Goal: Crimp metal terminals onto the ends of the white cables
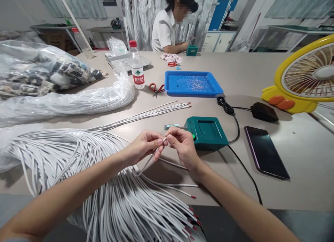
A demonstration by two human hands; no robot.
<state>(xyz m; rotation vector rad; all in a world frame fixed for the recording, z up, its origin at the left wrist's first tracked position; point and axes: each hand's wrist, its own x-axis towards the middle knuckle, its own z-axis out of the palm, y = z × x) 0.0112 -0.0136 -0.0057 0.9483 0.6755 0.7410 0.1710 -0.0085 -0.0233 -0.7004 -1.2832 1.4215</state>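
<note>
Between my two hands, a thin white cable (154,153) is pinched near its end. My left hand (146,144) grips it between thumb and fingers, and the rest of it trails down to the left. Fingertips of my right hand (182,146) close on the cable's tip, whose very end is hidden. Just behind my right hand stands a green machine (208,132) with a metal shaft on its left side. A large bundle of white cables (104,186) with red ends lies under my left arm. Several separated cables (146,115) lie beyond my left hand.
A blue tray (168,92) holds small scraps, with red-handled cutters (156,90) and a water bottle (137,73) beside it. At right are a phone (266,153), a black adapter (264,112) and a yellow fan (289,103). Bagged cables (104,97) lie left. A person (164,30) sits opposite.
</note>
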